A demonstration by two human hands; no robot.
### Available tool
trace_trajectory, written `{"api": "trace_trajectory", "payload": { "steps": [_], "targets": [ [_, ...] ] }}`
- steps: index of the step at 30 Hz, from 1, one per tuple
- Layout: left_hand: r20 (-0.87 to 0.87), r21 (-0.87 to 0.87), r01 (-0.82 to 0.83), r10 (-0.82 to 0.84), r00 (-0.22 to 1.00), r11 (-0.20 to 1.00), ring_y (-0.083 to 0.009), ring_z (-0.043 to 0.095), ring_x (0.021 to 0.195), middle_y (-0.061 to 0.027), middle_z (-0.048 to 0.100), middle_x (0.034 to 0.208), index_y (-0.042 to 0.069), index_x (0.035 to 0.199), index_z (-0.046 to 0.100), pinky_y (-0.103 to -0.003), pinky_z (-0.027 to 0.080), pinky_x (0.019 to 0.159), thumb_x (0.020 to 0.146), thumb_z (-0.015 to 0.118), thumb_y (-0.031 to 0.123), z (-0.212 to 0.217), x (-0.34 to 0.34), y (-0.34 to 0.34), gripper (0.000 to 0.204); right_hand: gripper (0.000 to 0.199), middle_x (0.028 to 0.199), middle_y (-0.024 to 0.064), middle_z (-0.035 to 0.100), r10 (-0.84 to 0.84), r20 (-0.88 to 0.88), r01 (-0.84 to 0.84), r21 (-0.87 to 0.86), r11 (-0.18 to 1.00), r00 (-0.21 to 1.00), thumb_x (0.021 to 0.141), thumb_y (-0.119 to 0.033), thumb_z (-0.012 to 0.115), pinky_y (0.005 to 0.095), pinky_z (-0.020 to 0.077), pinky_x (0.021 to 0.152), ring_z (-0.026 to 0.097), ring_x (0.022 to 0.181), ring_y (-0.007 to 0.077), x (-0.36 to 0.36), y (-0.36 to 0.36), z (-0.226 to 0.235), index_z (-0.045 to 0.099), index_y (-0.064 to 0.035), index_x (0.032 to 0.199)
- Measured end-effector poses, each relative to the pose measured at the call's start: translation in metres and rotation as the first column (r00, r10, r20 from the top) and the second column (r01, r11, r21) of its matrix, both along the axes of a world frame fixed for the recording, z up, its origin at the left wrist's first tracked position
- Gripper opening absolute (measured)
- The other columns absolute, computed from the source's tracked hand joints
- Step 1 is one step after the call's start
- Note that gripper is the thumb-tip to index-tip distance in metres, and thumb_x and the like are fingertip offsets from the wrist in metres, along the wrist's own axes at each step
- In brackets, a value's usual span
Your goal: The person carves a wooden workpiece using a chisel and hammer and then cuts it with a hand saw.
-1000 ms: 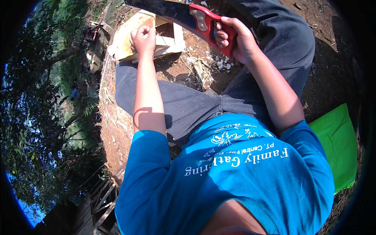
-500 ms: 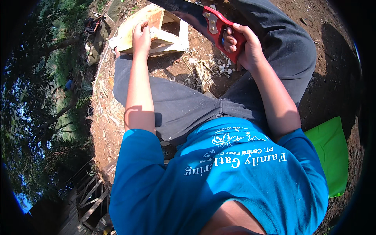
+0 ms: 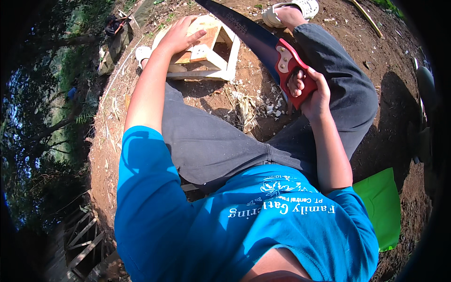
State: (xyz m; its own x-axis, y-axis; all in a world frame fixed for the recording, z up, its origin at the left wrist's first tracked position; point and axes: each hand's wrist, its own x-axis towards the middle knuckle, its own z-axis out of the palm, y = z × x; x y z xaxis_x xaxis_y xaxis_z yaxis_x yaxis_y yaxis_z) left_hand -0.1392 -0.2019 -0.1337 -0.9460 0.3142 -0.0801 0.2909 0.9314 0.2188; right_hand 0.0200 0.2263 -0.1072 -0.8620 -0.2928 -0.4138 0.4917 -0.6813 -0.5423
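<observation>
Handsaw (image 3: 263,44) tip cut off above, red grip in right hand (image 3: 310,91); left hand (image 3: 181,35) flat, open on wooden frame (image 3: 211,51).

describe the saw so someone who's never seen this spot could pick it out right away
Start from the bare brown dirt ground between the person's grey-trousered legs, then look up and right of the pale wooden frame under the left hand. The hand saw runs diagonally there, gripped by the right hand. Its bright red handle and long dark toothed blade set it apart from the light wood and wood chips.
</observation>
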Motion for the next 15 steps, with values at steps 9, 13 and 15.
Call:
{"api": "trace_trajectory", "payload": {
  "steps": [9, 13, 15],
  "targets": [
    [0.279, -0.196, -0.039, 0.094, 0.956, 0.98, -0.039, 0.065, 0.117, -0.0228, 0.068, 0.126, 0.005, 0.123, 0.067, -0.047, 0.05, 0.101, 0.087, 0.05, 0.085, -0.007, -0.053, 0.013, 0.089, 0.033, 0.075, 0.0058, 0.061, 0.133, -0.277, -0.017, 0.386, 0.922, 0.952, 0.09, -0.033, 0.067, 0.028, 0.0506, 0.063, 0.061, 0.069, 0.0135, 0.014, -0.002, 0.048, 0.063, -0.0011, 0.096],
    [0.43, -0.146, -0.076, 0.132, 0.893, 0.986, -0.0316, 0.072, 0.094, -0.019, 0.075, 0.099, 0.002, 0.101, 0.074, -0.043, 0.054, 0.084, 0.076, 0.063, 0.088, 0.01, -0.048, 0.012, 0.09, 0.035, 0.076, 0.0058, 0.06, 0.108, -0.312, 0.009, 0.352, 0.936, 0.944, 0.09, -0.035, 0.067, 0.0289, 0.051, 0.064, 0.061, 0.07, 0.015, 0.009, 0.007, 0.053, 0.061, -0.0017, 0.1],
    [0.334, -0.112, -0.066, 0.1, 0.937, 0.992, -0.0273, 0.073, 0.081, -0.0138, 0.075, 0.085, 0.005, 0.094, 0.076, -0.04, 0.055, 0.078, 0.073, 0.07, 0.083, 0.013, -0.034, 0.002, 0.081, 0.033, 0.076, 0.0059, 0.059, 0.074, -0.302, 0.038, 0.349, 0.936, 0.951, 0.089, -0.032, 0.067, 0.0295, 0.0512, 0.065, 0.06, 0.071, 0.0149, 0.007, 0.008, 0.048, 0.061, -0.0016, 0.099]
  ]
}}
